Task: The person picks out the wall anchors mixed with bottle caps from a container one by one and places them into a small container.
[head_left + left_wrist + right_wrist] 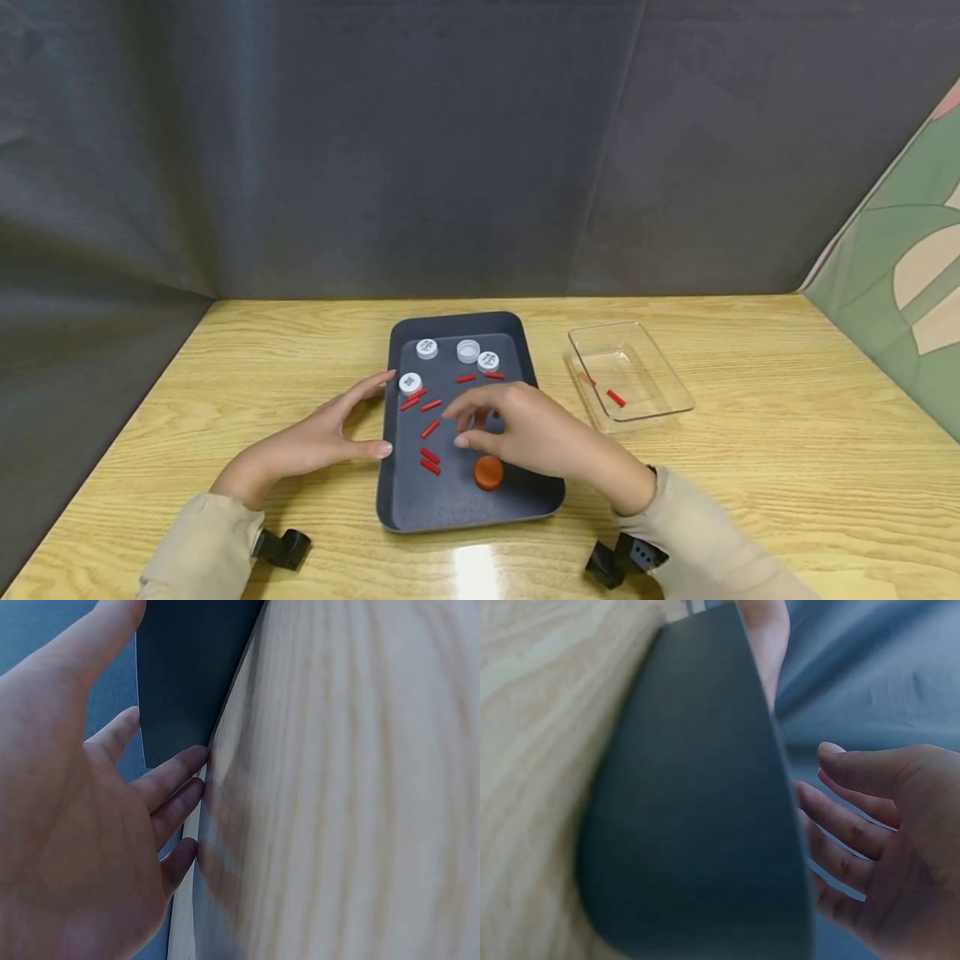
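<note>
My left hand (322,437) lies at the left side of a dark grey tray (457,510), its thumb and fingers spread along the rim; the left wrist view shows the fingers straight beside the tray wall (187,682). Above the tray's middle hovers my right hand (517,425), fingers loosely bent, thumb apart, nothing seen between them. Several short red sticks (430,429) lie scattered in the tray, mostly left of that hand. An orange round cap (488,472) sits just below it. Several white round caps (427,348), some with dark printing, lie towards the tray's far end.
To the tray's right stands a clear rectangular container (637,367) with a red stick (616,398) inside. Everything rests on a light wood table (787,442). Dark grey cloth (450,150) hangs behind it, and a green patterned surface (892,267) borders the right.
</note>
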A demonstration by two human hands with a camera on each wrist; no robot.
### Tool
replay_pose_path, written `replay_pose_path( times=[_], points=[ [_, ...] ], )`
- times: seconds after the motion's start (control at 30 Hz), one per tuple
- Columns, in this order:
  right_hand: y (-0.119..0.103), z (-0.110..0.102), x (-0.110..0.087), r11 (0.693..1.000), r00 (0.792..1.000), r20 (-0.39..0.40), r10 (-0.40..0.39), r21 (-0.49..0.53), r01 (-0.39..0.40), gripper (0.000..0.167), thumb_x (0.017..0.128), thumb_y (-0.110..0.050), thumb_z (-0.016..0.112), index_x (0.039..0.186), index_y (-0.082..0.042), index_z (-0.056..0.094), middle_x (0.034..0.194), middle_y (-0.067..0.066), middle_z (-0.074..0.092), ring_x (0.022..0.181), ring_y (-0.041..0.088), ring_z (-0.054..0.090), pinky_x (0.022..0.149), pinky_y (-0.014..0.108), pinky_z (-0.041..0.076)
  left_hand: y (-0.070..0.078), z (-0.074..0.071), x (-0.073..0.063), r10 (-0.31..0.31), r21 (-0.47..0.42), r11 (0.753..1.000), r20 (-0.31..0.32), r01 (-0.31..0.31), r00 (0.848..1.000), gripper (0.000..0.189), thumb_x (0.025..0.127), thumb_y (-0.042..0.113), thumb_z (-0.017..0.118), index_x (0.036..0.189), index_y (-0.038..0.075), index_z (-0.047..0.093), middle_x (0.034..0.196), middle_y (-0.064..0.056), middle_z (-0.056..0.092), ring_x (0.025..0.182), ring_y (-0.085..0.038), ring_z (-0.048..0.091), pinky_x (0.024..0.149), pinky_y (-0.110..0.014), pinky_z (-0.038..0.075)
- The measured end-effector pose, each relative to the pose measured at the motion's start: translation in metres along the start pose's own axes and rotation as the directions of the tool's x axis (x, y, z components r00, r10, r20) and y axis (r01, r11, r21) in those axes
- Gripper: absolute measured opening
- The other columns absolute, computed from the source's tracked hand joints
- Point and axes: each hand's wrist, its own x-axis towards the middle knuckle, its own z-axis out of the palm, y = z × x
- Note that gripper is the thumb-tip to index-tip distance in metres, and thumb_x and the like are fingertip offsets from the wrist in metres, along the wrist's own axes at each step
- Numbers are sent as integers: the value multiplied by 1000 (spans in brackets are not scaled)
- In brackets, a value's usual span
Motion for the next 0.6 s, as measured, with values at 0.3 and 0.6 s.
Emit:
replay_pose_path(
  times=[0.3,0.6],
  points=[
    [-5,17,7,998,998,63,1,-67,4,23,89,-16,76,112,-13,73,85,-17,66,79,-1,59,70,23,49,-1,0,0,21,0,1000,-1,-21,1000,90,87,38,76,158,27,21,157,-15,29,145,-38,22,110,-69,17],
    [-2,26,15,986,993,115,-1,-163,20,19,88,-18,77,107,-17,74,86,-17,64,76,-4,56,71,20,48,-1,0,0,28,-13,1000,4,-28,1000,90,88,38,76,158,26,21,157,-16,29,145,-38,21,110,-68,17]
  ],
)
